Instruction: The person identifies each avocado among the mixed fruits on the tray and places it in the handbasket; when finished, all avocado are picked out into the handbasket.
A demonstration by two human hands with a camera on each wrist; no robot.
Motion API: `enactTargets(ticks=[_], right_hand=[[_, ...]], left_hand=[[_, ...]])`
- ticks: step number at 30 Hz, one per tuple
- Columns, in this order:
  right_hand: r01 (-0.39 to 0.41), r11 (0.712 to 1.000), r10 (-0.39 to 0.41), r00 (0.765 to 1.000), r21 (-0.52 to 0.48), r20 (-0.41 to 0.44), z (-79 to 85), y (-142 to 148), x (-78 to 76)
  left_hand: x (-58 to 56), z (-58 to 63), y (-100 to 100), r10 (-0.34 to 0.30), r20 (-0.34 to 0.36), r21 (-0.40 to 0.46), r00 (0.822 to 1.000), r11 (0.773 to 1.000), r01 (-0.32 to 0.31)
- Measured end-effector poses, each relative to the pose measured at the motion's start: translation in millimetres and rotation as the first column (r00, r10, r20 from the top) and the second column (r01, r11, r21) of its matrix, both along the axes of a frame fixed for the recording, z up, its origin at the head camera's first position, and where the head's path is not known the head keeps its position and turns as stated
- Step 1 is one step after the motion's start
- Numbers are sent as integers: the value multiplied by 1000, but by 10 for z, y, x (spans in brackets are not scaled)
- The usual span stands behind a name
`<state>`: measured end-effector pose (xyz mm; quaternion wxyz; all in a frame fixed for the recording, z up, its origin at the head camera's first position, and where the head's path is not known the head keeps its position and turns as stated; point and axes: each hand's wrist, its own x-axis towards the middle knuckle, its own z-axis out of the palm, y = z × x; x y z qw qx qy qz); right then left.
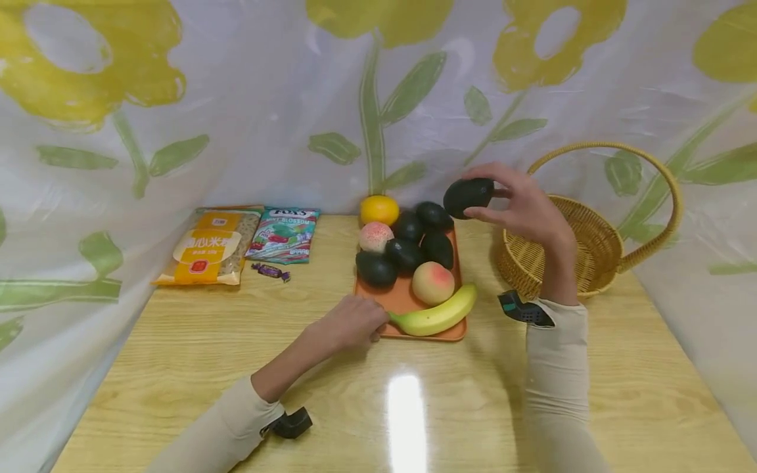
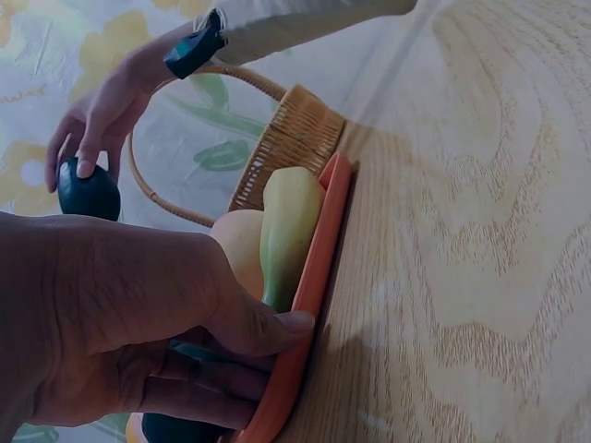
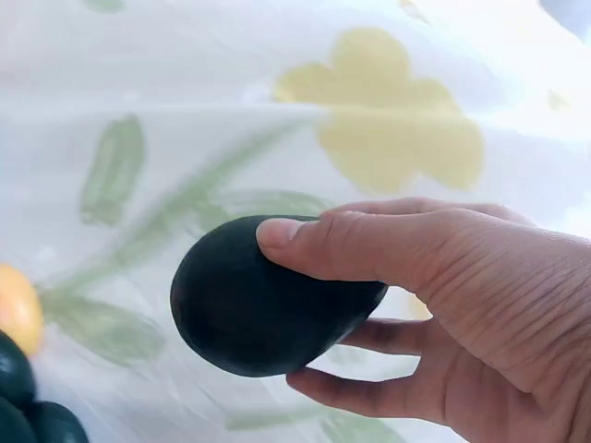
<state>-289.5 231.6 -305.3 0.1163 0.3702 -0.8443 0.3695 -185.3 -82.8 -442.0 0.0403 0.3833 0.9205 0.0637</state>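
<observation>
In the head view my right hand (image 1: 523,203) holds a dark avocado (image 1: 467,197) in the air, above the back right corner of an orange tray (image 1: 399,302). The right wrist view shows the thumb across the top of this avocado (image 3: 268,305) and fingers beneath it. My left hand (image 1: 355,322) pinches the tray's front left rim, thumb against the edge (image 2: 300,360) in the left wrist view. On the tray lie several dark avocados (image 1: 377,269), two peaches (image 1: 434,282), a yellow-orange fruit (image 1: 380,210) and a banana (image 1: 437,317) along the front.
A wicker basket (image 1: 514,263) with a tall arched handle stands right of the tray, partly behind my right forearm. At the left lie a yellow grain bag (image 1: 207,246), a teal candy bag (image 1: 285,235) and a purple wrapped candy (image 1: 271,271). A flowered curtain hangs behind.
</observation>
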Motion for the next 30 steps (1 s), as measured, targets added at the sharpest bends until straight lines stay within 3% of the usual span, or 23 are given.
enactTargets(ticks=[7,12,17,20,23,30], right_hand=[[143,976,-139,990,-165,35,-148,378,-8],[183,962,-185,983,-203,9,-221,622,-42],[302,935,-307,952,-185,1,-261,813,-49],[393,907,-393,919,-152,36,-285,883,-53],[497,865,-491,867,-76,82,-308,958,-57],[671,736,-671,707,87,226,-468,1210,-140]], left_hand=[[21,12,6,-23,4,-14,1000,1000,23],[38,-23,33,-34,20,-14,999,999,35],[43,-77,42,-41,13,-4,999,999,41],[40,-82,20,-34,-12,-4,999,999,34],[28,-60,1,-26,-23,-4,999,1000,26],[0,-13,-31,-17,-12,1,1000,1000,17]])
